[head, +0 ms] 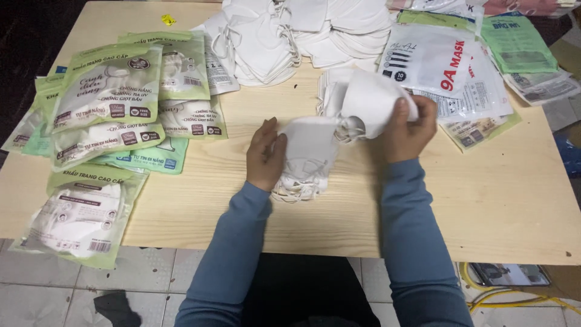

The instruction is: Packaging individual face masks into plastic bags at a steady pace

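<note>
My left hand [266, 155] rests on a small stack of white face masks [307, 158] at the table's middle, fingers pressed against its left side. My right hand [410, 128] grips another white mask [375, 97], lifted a little above the stack, its ear loops bunched between the two hands. Both arms wear blue sleeves. A further few white masks [331, 91] lie just behind the lifted one.
A big heap of loose white masks [290, 30] fills the back middle of the light wooden table [484, 200]. Several green packets of masks [109, 103] cover the left side, one [78, 218] overhanging the front edge. White and green flat packets [460, 66] lie at the right back.
</note>
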